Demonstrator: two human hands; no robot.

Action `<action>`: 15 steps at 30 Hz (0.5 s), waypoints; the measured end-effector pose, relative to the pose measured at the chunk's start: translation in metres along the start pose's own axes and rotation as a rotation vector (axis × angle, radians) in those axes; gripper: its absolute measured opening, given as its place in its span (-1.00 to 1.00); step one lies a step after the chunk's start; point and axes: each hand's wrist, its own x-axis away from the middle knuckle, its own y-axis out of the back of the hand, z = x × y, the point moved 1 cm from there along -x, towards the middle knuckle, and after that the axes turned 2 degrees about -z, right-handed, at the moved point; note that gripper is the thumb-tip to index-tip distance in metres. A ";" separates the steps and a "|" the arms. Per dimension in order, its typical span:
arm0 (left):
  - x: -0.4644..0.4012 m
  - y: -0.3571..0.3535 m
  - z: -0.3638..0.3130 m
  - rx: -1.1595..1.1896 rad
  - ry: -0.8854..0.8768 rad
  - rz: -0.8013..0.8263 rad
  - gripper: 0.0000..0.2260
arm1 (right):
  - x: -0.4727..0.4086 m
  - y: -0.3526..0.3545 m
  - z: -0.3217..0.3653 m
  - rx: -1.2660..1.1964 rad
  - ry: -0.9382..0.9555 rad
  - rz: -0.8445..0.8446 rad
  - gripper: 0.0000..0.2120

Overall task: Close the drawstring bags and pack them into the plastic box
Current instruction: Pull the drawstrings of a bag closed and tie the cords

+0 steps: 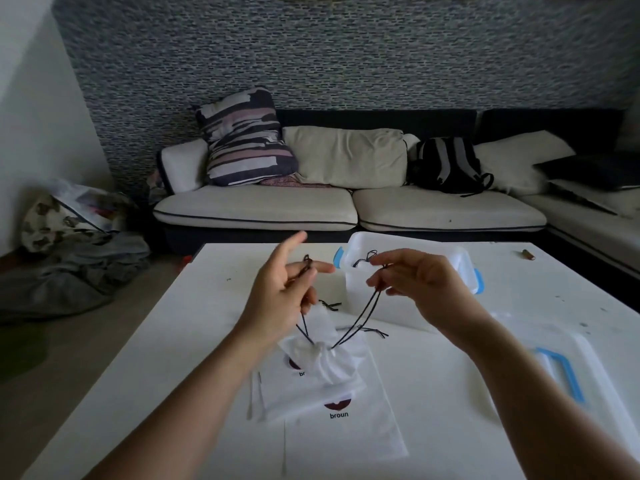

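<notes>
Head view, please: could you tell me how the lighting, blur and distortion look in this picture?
Head view: dim and bluish, darkest at the corners; the table is brightest. Wide-angle bending curves the sofa and the table's edges. The lid at lower right is smeared, and the left hand and right hand are slightly soft, while "broun" on the bag stays readable.
</notes>
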 end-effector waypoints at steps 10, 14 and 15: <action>0.011 -0.035 -0.008 0.419 0.527 -0.020 -0.85 | 0.001 -0.026 0.017 -0.448 0.012 -0.087 -0.66; 0.013 -0.039 -0.006 0.288 0.541 -0.014 -0.77 | 0.000 -0.026 0.015 -0.629 -0.080 -0.102 -0.88; 0.013 -0.039 -0.006 0.279 0.538 -0.015 -0.76 | 0.000 -0.025 0.015 -0.637 -0.089 -0.103 -0.87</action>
